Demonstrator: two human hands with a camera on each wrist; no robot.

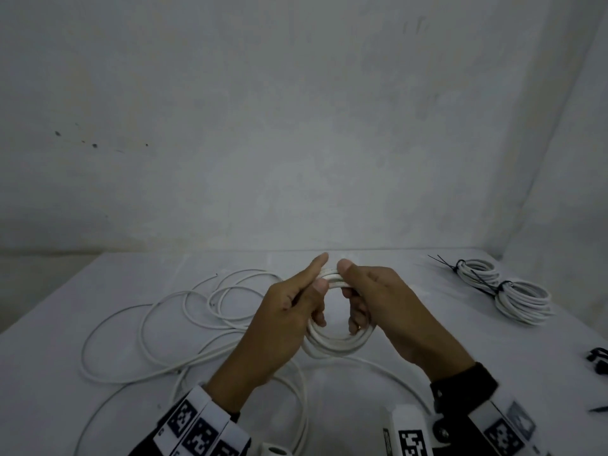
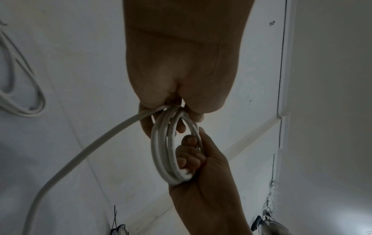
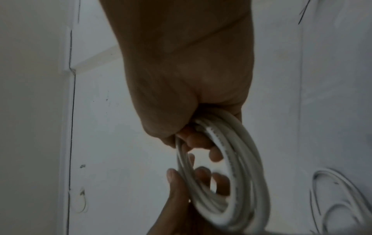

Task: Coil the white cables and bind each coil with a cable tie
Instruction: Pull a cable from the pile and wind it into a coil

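A small coil of white cable (image 1: 332,343) hangs above the table between both hands. My left hand (image 1: 296,304) grips its left side, thumb on top and fingers curled through the loop. My right hand (image 1: 365,297) grips the right side the same way. The left wrist view shows the white coil (image 2: 165,159) held by both hands, with its loose tail (image 2: 80,152) running off down to the left. In the right wrist view the white coil (image 3: 231,182) is blurred. More loose white cable (image 1: 184,311) lies in wide loops on the table at left.
Two bound white coils (image 1: 523,301) with black cable ties (image 1: 442,261) lie at the table's back right. Dark items (image 1: 597,358) sit at the right edge. The white table (image 1: 460,340) meets a wall behind and another at right.
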